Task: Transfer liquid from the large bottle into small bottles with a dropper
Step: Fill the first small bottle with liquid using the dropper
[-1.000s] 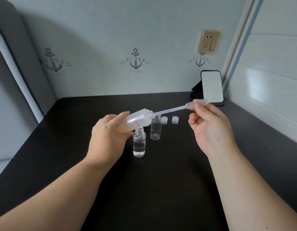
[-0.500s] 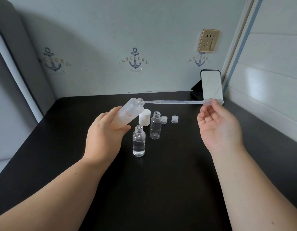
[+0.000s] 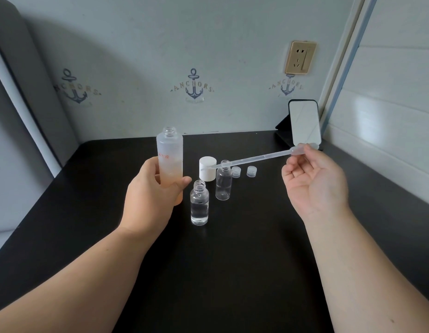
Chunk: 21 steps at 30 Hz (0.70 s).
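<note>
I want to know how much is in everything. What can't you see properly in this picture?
Head view only:
- Large bottle: lower part hidden by the left hand.
- Dropper: clear, thin stem; liquid inside cannot be told; bulb partly covered by the right hand.
- Red print on the large bottle: too small to read.
- Rear small bottle: fill unclear.

Two bare forearms and hands

The left hand (image 3: 151, 188) and right hand (image 3: 314, 183) wear no gloves, rings or watch; both forearms are uncovered, no sleeve showing from the fingertips back to the frame edge.
</note>
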Available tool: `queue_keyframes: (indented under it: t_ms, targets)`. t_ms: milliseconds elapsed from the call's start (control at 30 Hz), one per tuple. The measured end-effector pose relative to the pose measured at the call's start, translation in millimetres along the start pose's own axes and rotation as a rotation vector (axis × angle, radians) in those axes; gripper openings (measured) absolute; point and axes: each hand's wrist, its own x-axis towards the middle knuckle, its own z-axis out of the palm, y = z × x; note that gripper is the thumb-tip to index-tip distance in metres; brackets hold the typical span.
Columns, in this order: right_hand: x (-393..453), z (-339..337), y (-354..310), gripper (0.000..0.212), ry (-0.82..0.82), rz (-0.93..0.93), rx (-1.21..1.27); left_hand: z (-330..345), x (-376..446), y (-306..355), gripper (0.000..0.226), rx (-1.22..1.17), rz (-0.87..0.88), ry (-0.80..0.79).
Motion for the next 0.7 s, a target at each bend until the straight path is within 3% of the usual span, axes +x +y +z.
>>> queue_keyframes:
  t_ms: [100,300,400,500,600,700]
  targets:
    - [0,1,1,0.008,-0.011,0.002,-0.030,0,3,-2,0.057,0.008,-0.008,-0.010]
    - [1,2,1,0.009,-0.021,0.000,-0.044,-1,3,-1,0.058,-0.035,-0.012,-0.051]
    - [0,2,1,0.012,-0.036,-0.006,-0.049,-4,-1,1,0.051,-0.118,-0.007,-0.060]
    - [-1,3,1,0.013,-0.057,-0.014,-0.051,-12,-5,4,0.038,-0.186,0.018,0.050]
    - [-1,3,1,0.015,-0.091,-0.024,-0.057,-23,-12,8,0.025,-0.162,0.134,0.169]
    - [0,4,0,0.016,-0.117,-0.041,-0.064,-23,-21,10,0.012,-0.084,0.272,0.122]
